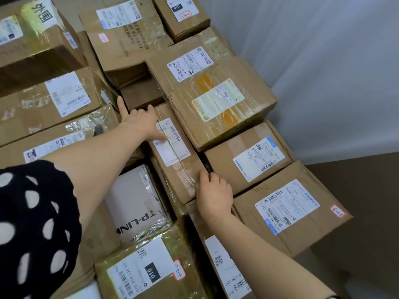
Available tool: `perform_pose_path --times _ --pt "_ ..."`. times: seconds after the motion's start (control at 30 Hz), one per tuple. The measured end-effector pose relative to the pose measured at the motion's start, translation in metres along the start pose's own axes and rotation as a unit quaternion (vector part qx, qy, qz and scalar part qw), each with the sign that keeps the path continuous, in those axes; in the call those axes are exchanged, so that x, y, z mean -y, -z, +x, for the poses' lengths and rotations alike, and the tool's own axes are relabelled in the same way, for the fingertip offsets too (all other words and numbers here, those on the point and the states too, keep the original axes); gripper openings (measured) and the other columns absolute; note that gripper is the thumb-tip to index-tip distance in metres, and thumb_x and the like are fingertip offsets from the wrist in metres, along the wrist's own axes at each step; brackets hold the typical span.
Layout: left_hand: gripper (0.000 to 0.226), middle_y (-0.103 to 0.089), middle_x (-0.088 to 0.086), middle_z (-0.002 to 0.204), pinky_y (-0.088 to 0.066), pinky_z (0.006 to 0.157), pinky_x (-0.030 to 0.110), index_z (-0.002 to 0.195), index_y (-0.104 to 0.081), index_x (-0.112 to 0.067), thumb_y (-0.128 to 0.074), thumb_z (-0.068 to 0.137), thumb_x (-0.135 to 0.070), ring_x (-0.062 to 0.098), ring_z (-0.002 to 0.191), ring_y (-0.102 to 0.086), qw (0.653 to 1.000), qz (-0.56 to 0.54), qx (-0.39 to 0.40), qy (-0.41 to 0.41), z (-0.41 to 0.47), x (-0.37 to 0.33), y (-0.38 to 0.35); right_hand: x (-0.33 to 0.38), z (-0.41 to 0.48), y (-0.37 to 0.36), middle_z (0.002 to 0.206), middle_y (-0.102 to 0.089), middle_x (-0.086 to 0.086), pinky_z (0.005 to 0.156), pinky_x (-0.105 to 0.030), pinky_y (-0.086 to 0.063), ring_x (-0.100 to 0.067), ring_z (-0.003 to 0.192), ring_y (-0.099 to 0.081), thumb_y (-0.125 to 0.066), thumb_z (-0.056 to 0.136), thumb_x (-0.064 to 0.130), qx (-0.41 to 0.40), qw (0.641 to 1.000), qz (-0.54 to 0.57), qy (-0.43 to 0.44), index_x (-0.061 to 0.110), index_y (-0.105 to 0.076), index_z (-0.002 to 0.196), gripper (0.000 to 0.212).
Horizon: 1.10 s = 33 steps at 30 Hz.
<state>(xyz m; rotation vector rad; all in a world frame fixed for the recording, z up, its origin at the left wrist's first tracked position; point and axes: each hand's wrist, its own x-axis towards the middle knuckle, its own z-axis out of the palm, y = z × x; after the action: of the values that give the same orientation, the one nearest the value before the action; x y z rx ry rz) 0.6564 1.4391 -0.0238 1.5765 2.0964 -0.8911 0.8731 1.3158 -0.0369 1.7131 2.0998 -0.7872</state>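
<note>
A long narrow cardboard parcel (183, 169) with a white shipping label lies in the middle of a spread of boxes. My left hand (140, 121) lies on its far end, thumb on the label, fingers curled over the far edge, and the index finger points up and away. My right hand (213, 195) grips the near right corner of the same parcel, fingers curled into the gap beside it.
Taped cardboard boxes with labels surround the parcel on all sides. A white TP-LINK box (133, 203) sits to its left. A large yellow-taped box (222, 104) lies to its upper right. A white wall (323, 61) and brown floor (367, 244) border the right.
</note>
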Motion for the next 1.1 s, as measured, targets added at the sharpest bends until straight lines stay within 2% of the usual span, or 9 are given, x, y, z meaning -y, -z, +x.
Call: perform_pose_path --times 0.23,0.43,0.57,0.73,0.8,0.93,1.1 --pt "0.112 -0.040 0.009 0.147 0.019 0.107 0.064 0.153 -0.009 -0.013 -0.050 0.072 -0.080 0.030 0.139 -0.031 1.000 -0.003 -0.013 -0.023 -0.008 0.001 -0.008 0.003 -0.003 -0.006 0.138 -0.040 -0.015 0.100 -0.039 -0.035 -0.032 0.123 -0.041 -0.045 0.096 0.020 0.027 0.999 -0.024 0.009 0.016 -0.038 0.139 0.043" --pt "0.101 -0.040 0.006 0.148 0.020 0.105 0.064 0.151 -0.017 -0.017 -0.054 0.075 -0.073 0.030 0.139 -0.030 0.996 -0.017 -0.058 -0.061 -0.040 0.003 -0.007 0.010 -0.017 -0.001 0.138 -0.040 -0.014 0.103 -0.038 -0.033 -0.031 0.126 -0.038 -0.047 0.095 0.024 0.016 1.000 -0.019 -0.001 0.015 -0.045 0.133 0.039" --pt "0.099 -0.032 0.010 0.152 0.013 0.109 0.066 0.151 -0.014 -0.022 -0.055 0.076 -0.071 0.029 0.140 -0.028 0.992 -0.012 -0.083 -0.097 -0.075 0.009 -0.003 0.019 -0.044 0.014 0.140 -0.040 -0.013 0.116 -0.044 -0.019 -0.032 0.132 -0.034 -0.044 0.096 0.027 0.001 1.000 -0.008 -0.015 0.017 -0.047 0.132 0.038" --pt "0.091 -0.030 0.012 0.151 0.007 0.109 0.066 0.151 -0.017 -0.030 -0.053 0.078 -0.070 0.029 0.141 -0.023 0.981 0.001 -0.122 -0.151 -0.135 0.024 0.006 0.031 -0.097 0.041 0.142 -0.040 -0.010 0.119 -0.047 -0.006 -0.029 0.137 -0.029 -0.040 0.098 0.036 -0.046 0.998 0.008 -0.031 0.022 -0.046 0.136 0.041" --pt "0.090 -0.025 0.013 0.154 0.005 0.110 0.065 0.151 -0.014 -0.030 -0.053 0.080 -0.068 0.029 0.144 -0.018 0.978 0.009 -0.121 -0.169 -0.164 0.029 0.011 0.035 -0.124 0.052 0.144 -0.039 -0.009 0.119 -0.047 -0.005 -0.027 0.139 -0.027 -0.037 0.099 0.037 -0.063 0.997 0.019 -0.045 0.022 -0.045 0.138 0.043" --pt "0.087 -0.022 0.012 0.155 -0.009 0.113 0.062 0.151 -0.013 -0.031 -0.055 0.082 -0.063 0.030 0.144 -0.017 0.970 0.014 -0.127 -0.207 -0.215 0.042 0.017 0.039 -0.176 0.065 0.145 -0.038 -0.008 0.118 -0.047 -0.003 -0.027 0.139 -0.028 -0.038 0.098 0.039 -0.085 0.992 0.040 -0.087 0.022 -0.042 0.140 0.045" --pt "0.089 -0.013 0.009 0.158 -0.017 0.112 0.058 0.152 -0.009 -0.035 -0.058 0.082 -0.062 0.029 0.145 -0.012 0.962 0.003 -0.138 -0.236 -0.268 0.055 0.022 0.040 -0.240 0.077 0.139 -0.043 -0.007 0.118 -0.047 -0.003 -0.025 0.135 -0.032 -0.039 0.097 0.045 -0.124 0.985 0.015 -0.123 0.020 -0.042 0.137 0.047"
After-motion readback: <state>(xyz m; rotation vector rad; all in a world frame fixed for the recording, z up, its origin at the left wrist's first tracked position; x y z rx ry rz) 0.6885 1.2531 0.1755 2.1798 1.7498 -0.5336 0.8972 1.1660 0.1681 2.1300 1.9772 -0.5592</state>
